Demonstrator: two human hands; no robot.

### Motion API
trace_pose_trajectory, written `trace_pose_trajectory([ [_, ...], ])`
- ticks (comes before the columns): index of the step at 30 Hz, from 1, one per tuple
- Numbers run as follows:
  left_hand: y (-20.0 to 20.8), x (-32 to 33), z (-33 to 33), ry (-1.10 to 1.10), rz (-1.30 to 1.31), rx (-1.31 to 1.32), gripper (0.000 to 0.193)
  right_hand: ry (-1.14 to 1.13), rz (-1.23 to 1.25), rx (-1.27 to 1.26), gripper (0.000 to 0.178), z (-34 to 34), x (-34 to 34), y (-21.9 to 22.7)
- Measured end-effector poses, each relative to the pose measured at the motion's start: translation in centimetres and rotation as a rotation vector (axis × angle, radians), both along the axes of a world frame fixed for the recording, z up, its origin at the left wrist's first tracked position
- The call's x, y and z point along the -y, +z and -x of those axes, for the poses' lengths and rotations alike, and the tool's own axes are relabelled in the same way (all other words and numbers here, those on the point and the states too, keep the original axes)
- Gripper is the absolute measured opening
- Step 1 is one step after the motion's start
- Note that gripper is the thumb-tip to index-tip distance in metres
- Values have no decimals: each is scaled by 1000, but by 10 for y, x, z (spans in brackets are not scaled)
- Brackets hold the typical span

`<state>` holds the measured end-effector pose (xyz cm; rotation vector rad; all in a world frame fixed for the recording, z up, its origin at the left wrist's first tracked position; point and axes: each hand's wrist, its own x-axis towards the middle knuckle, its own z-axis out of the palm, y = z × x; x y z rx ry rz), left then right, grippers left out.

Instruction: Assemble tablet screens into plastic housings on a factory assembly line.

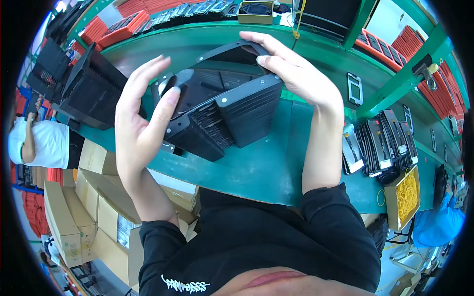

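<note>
A tall stack of black panels stands on the green bench in front of me, with small round metal dots at the corners of the top pieces. At its upper end lies a glossy black panel that catches reflections. My left hand is at its left corner, thumb on the near face and fingers curled over the far edge. My right hand pinches the far right corner between thumb and fingers. Whether both hands grip one single panel or several together I cannot tell.
More black stacks stand at the left. Right of me are upright packs of dark flat parts and an open box of yellow rubber bands. A green post rises there. Cardboard boxes sit lower left; other people work nearby.
</note>
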<state>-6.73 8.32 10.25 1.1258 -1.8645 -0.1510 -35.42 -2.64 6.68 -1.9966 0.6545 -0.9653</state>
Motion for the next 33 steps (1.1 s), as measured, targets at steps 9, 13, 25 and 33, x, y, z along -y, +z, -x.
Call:
trace_pose_trajectory([
  [9,-20,-6,-16,-21,-238,-99,47,12,36,-57,43,3,-1,9],
  [13,-50,3,1,-152,-282,-524,48,-11,82,-18,40,1,0,5],
  [25,-62,3,19,-155,-189,-805,52,-752,195,6,38,66,-35,40],
  [33,-55,1,-1,-163,-256,-728,43,-512,-121,-135,34,52,4,8],
])
